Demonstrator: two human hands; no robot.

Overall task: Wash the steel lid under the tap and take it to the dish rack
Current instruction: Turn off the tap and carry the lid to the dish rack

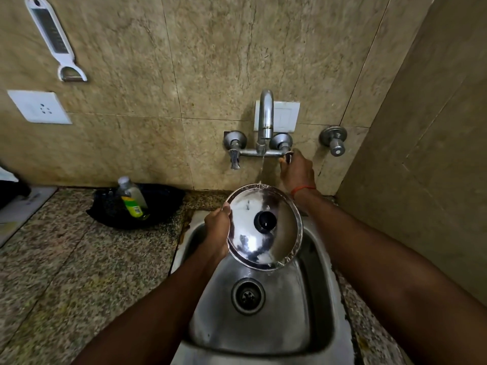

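Over the sink [279, 327] — left hand [217, 223] grips the lid [247, 206] at its nine o'clock, right hand [296, 172] curls round the tap handle [288, 156]; best tilt it so water sweeps across.

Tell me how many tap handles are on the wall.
3: a lever left of the spout, a handle right of it under the right hand, and a separate knob farther right.

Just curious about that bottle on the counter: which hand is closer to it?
Left. The left hand grips the lid, just right of the bottle; the right hand is farther off, on the tap handle.
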